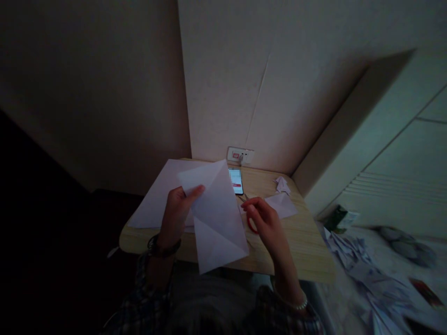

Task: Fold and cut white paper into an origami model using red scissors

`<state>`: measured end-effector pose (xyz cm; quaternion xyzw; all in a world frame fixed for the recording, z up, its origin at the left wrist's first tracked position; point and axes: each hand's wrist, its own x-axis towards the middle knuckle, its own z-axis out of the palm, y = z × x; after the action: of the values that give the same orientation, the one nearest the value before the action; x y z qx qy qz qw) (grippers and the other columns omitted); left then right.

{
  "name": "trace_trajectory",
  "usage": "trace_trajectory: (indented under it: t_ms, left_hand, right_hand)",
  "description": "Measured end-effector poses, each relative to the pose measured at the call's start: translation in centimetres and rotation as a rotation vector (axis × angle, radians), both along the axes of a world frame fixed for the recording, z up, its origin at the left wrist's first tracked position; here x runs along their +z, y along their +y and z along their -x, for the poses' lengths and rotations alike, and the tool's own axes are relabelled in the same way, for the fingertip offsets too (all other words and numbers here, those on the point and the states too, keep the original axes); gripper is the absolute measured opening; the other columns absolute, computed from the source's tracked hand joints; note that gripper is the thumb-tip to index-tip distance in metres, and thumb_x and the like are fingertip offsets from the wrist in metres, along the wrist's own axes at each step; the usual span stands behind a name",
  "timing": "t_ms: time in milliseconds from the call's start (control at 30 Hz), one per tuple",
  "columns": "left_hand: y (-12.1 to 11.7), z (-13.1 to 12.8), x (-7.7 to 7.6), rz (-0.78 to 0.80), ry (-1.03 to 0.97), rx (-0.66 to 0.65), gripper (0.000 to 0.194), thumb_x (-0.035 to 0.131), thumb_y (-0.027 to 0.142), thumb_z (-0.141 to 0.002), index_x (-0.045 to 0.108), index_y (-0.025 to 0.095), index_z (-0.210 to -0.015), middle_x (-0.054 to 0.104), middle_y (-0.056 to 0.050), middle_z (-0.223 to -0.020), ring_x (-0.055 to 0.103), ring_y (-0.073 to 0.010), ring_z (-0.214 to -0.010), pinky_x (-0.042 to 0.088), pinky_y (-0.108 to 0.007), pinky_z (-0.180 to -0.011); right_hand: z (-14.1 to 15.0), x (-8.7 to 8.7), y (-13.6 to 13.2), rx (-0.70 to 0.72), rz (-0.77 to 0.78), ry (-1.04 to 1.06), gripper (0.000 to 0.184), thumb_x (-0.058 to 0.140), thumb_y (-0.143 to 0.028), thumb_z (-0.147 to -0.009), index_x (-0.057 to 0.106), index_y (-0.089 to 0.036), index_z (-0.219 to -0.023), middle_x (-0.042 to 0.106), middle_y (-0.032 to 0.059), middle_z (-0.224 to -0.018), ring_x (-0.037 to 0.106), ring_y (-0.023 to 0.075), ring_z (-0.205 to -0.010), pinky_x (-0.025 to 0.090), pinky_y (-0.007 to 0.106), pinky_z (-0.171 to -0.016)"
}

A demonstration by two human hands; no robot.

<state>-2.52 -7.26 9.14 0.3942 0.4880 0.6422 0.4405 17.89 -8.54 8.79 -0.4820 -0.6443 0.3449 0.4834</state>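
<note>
My left hand (177, 209) is closed on a sheet of white paper (218, 216), its thumb lying over the front. Several creases cross the sheet, and it is held tilted above the table. To the right, my right hand (263, 216) has its fingers curled round the middle of a pair of scissors (251, 226) with a red handle. The blade tips point away past my fingertips, and part of the scissors is hidden by the hand. A stack of white paper (157, 200) lies behind my left hand. A smaller folded paper (282, 205) lies beyond my right hand.
A lit phone (236, 181) lies on the wooden table (303, 251) by the wall, below a socket (240, 155). A folded paper figure (282, 184) sits at the back right corner. Many folded papers (380, 284) lie on a pale surface to the right.
</note>
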Motion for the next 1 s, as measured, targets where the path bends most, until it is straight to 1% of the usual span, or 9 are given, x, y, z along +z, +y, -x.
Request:
trace_trajectory:
  t_ms: [100, 233, 367, 500, 633, 700, 800, 867, 1000]
  left_hand:
    - [0.0, -0.3, 0.1, 0.001, 0.018, -0.023, 0.037, 0.078, 0.043, -0.061, 0.072, 0.010, -0.076, 0.073, -0.006, -0.072, 0.063, -0.0188, -0.065, 0.047, -0.026, -0.058]
    - [-0.2, -0.5, 0.3, -0.019, -0.005, -0.097, 0.042, 0.077, 0.042, -0.063, 0.071, 0.009, -0.089, 0.074, -0.008, -0.082, 0.065, -0.0222, -0.075, 0.050, -0.028, -0.066]
    - [-0.4, -0.3, 0.2, 0.006, -0.010, -0.239, 0.039, 0.079, 0.038, -0.060, 0.071, 0.012, -0.089, 0.074, -0.007, -0.085, 0.066, -0.0219, -0.079, 0.050, -0.029, -0.071]
    - [-0.1, 0.6, -0.4, 0.034, 0.003, -0.264, 0.035, 0.078, 0.034, -0.062, 0.071, 0.012, -0.088, 0.074, -0.006, -0.083, 0.066, -0.0208, -0.077, 0.051, -0.029, -0.071]
    - [1.2, 1.8, -0.7, -0.020, -0.027, -0.171, 0.040, 0.074, 0.032, -0.067, 0.066, 0.011, -0.099, 0.073, -0.008, -0.090, 0.066, -0.0185, -0.074, 0.051, -0.025, -0.066]
    - [2.1, 2.5, -0.7, -0.042, -0.006, -0.114, 0.044, 0.073, 0.030, -0.066, 0.062, 0.012, -0.105, 0.073, -0.008, -0.092, 0.066, -0.0176, -0.071, 0.050, -0.024, -0.061]
    - [3.5, 3.5, -1.4, -0.002, 0.045, -0.009, 0.049, 0.071, 0.027, -0.065, 0.058, 0.014, -0.110, 0.072, -0.006, -0.087, 0.064, -0.0160, -0.062, 0.049, -0.024, -0.055]
    - [4.3, 4.0, -2.5, 0.024, 0.085, 0.063, 0.052, 0.070, 0.024, -0.065, 0.055, 0.014, -0.114, 0.071, -0.006, -0.087, 0.065, -0.0176, -0.064, 0.051, -0.026, -0.056]
    - [6.0, 5.0, -5.6, 0.011, 0.260, 0.201, 0.062, 0.068, 0.018, -0.067, 0.046, 0.015, -0.125, 0.069, -0.010, -0.098, 0.068, -0.0229, -0.082, 0.055, -0.034, -0.072]
  right_hand:
    - [1.4, 0.3, -0.6, 0.066, 0.055, -0.001, 0.021, 0.060, -0.039, -0.077, 0.061, -0.019, -0.068, 0.059, -0.0004, -0.063, 0.053, 0.0148, -0.061, 0.039, 0.024, -0.054]
    - [2.1, -0.2, -0.3, 0.011, 0.109, 0.074, 0.027, 0.061, -0.041, -0.076, 0.058, -0.019, -0.062, 0.052, -0.0027, -0.055, 0.044, 0.0126, -0.052, 0.031, 0.023, -0.047]
    - [2.2, -0.5, 0.1, -0.041, 0.150, 0.303, 0.023, 0.064, -0.040, -0.075, 0.061, -0.018, -0.069, 0.058, -0.0015, -0.064, 0.048, 0.0130, -0.057, 0.035, 0.024, -0.051]
    - [1.3, -1.4, 0.6, -0.189, 0.145, 0.431, 0.026, 0.064, -0.043, -0.074, 0.062, -0.018, -0.075, 0.059, -0.0006, -0.067, 0.048, 0.0134, -0.059, 0.037, 0.024, -0.052]
    - [-0.4, -2.4, 1.2, -0.336, 0.095, 0.461, 0.028, 0.066, -0.044, -0.071, 0.059, -0.016, -0.071, 0.054, -0.0029, -0.065, 0.044, 0.0112, -0.058, 0.036, 0.023, -0.052]
    - [-1.0, -2.7, 1.5, -0.346, 0.077, 0.474, 0.028, 0.066, -0.043, -0.072, 0.059, -0.016, -0.071, 0.053, -0.0038, -0.063, 0.043, 0.0103, -0.056, 0.034, 0.022, -0.052]
    - [-1.4, -3.3, 1.7, -0.336, 0.066, 0.490, 0.028, 0.067, -0.043, -0.073, 0.058, -0.017, -0.069, 0.051, -0.0049, -0.060, 0.041, 0.0092, -0.054, 0.032, 0.022, -0.050]
    - [-1.4, -3.7, 1.9, -0.338, 0.064, 0.496, 0.029, 0.068, -0.043, -0.072, 0.057, -0.017, -0.067, 0.049, -0.0053, -0.059, 0.040, 0.0089, -0.053, 0.031, 0.022, -0.048]
    - [-1.2, -4.4, 2.2, -0.327, 0.086, 0.464, 0.031, 0.068, -0.045, -0.070, 0.053, -0.018, -0.066, 0.044, -0.0066, -0.056, 0.035, 0.0083, -0.050, 0.026, 0.021, -0.044]
